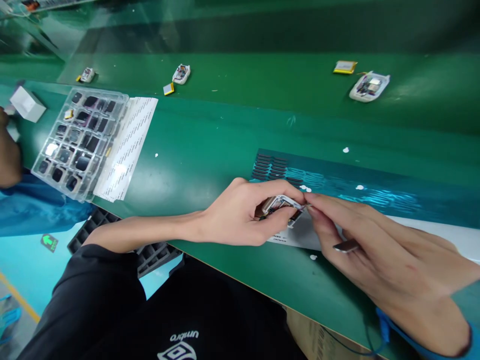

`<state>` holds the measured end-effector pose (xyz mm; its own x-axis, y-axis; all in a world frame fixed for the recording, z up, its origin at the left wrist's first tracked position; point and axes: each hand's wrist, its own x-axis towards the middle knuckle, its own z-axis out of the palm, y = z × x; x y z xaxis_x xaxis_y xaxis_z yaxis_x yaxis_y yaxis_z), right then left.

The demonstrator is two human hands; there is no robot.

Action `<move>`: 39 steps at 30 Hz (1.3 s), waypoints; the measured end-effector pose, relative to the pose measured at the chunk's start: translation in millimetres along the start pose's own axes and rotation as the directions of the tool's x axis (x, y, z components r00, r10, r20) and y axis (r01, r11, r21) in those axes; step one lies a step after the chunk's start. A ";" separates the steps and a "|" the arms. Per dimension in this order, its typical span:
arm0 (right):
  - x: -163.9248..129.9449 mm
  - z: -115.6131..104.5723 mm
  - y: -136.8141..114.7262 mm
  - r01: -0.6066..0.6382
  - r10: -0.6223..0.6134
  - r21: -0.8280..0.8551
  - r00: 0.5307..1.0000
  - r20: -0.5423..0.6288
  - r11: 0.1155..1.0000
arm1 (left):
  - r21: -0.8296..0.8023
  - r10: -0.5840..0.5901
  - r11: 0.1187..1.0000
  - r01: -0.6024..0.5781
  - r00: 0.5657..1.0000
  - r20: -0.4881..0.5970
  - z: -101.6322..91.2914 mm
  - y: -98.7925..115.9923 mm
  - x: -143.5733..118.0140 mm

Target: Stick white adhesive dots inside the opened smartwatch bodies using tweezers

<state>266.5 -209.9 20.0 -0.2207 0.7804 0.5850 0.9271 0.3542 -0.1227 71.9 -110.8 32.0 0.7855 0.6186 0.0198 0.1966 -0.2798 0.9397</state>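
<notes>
Small device (282, 205) pinched between left hand (240, 215) and right hand (360, 245) at the table's near edge, over a sheet (300, 237); compartment tray (80, 142) far left, strip sheet (127, 147) just right of it; three more devices (369, 86) behind.

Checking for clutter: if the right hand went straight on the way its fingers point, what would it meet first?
The right hand points left at the small white device pinched in the left hand; its fingertips seem to be touching it already.

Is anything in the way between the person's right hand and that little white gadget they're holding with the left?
Nothing visible. The left hand grips the small white device, and the right hand has its fingertips right at the device's edge, with no object between them. The blue perforated sheet lies behind.
</notes>
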 end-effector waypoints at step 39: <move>-16.6 0.4 -7.6 0.067 -0.067 0.004 0.997 0.032 0.998 | -0.009 0.001 1.000 0.000 1.000 0.029 5.0 1.9 -4.6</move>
<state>263.0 -225.4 11.0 -0.2922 0.7708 0.5661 0.9089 0.4080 -0.0865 71.6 -117.8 32.1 0.8022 0.5969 0.0106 0.1909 -0.2734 0.9428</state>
